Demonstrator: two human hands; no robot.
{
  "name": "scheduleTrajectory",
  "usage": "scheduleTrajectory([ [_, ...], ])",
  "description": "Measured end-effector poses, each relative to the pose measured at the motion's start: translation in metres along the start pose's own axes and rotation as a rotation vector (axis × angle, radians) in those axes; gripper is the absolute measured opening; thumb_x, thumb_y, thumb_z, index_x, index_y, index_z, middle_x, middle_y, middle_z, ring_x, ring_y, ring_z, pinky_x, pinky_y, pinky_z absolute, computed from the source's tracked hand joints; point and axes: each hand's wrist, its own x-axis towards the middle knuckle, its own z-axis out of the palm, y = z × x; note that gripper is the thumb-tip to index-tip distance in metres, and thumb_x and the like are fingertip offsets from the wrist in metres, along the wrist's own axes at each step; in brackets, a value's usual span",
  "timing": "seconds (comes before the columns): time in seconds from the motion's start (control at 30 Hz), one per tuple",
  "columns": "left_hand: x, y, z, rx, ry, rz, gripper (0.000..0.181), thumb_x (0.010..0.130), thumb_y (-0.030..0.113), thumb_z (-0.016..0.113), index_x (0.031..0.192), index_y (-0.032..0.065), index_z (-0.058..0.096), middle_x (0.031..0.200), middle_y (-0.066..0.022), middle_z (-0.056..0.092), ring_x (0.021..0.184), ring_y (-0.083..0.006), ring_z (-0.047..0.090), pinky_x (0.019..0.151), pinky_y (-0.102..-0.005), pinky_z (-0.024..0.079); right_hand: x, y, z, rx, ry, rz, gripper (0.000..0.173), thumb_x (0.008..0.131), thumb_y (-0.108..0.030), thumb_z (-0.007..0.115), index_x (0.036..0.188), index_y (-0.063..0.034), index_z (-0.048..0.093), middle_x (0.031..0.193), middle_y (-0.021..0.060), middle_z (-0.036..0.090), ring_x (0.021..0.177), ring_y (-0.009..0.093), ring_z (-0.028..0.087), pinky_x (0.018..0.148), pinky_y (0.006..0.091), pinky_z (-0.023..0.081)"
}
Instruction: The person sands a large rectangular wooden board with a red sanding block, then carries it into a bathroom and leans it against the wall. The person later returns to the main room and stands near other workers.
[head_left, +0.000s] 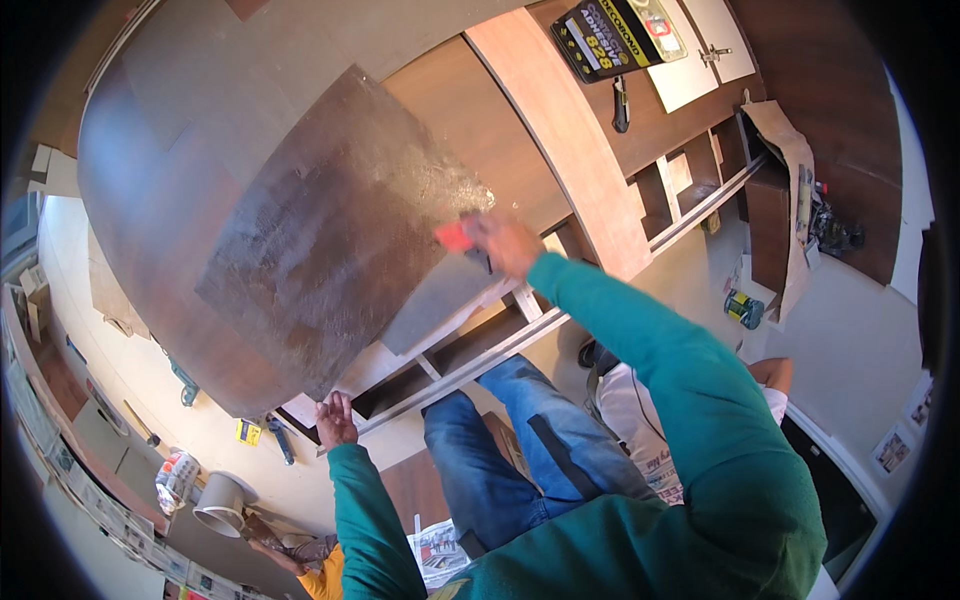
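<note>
A dark brown sheet (322, 225), apparently laminate, lies at a slant over larger wood-toned panels. Wet, shiny adhesive (472, 191) streaks its surface, thickest near the right corner. My right hand (510, 241), blurred by motion, grips a red spreader (454, 236) at that right edge. At the sheet's near corner, my left hand (336, 421) has its fingers on the tip, apparently pinching it. Beneath the sheet's near side, a grey panel (435, 300) juts out over a wooden frame (457, 382) with open compartments.
A contact adhesive tin (600, 37) and a utility knife (620, 105) rest on the far-right panel. On the floor are a green jar (742, 309), a hammer (281, 441) and a grey bucket (219, 506). A person in orange (324, 574) is at lower left; another in white (630, 405) is at right.
</note>
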Motion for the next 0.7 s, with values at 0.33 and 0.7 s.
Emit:
scheduleTrajectory([
  [0.33,-0.036,0.023,-0.005,-0.316,-0.141,0.127,0.019,0.101,0.017,0.051,0.112,0.0028,0.056,0.102,-0.0105,0.064,0.104,-0.0264,0.063,0.094,-0.0396,0.057,-0.077,0.007,-0.139,1.236,0.72,0.594,0.032,0.091,-0.013,0.071,0.116,-0.0082,0.052,0.103,0.0042,0.06,0.085,0.012,0.061,0.077,0.0296,0.055],
  [0.7,-0.073,0.066,0.008,-0.139,-0.198,0.38,0.047,0.098,0.022,0.055,0.142,0.0146,0.041,0.12,-0.0055,0.058,0.111,-0.0247,0.055,0.096,-0.0396,0.047,0.021,0.307,-0.308,1.012,1.057,0.903,0.015,0.094,-0.024,0.06,0.087,-0.0115,0.065,0.07,-0.0006,0.056,0.059,0.011,0.047,0.05,0.0305,0.036],
])
